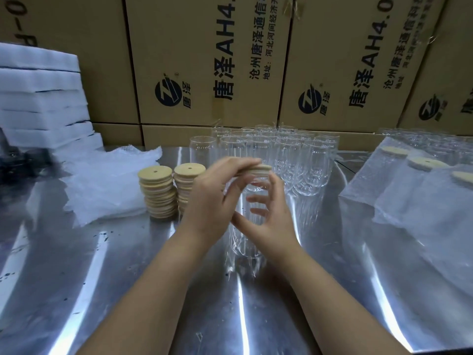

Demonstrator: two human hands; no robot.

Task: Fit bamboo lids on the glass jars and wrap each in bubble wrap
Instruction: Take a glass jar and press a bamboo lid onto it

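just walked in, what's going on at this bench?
A person is lidding a glass jar on the steel table: the left hand holds a bamboo lid at its mouth, the right hand grips its body. Two lid stacks and bubble wrap lie left, bare jars behind, wrapped lidded jars right.

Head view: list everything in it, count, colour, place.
glass jar: one, clear, centre, between the hands
bamboo lid: one, tan, at that jar's mouth
lid stacks: two, tan, left of the hands
empty jars: many, clear, clustered behind
bubble wrap: pile, whitish, left
wrapped jars: at least three, lidded, right
foam slabs: stack, white, far left
black object: one, far left, unidentifiable
cartons: several, brown, at back
table: one, steel
left hand: grips the lid
right hand: holds the jar
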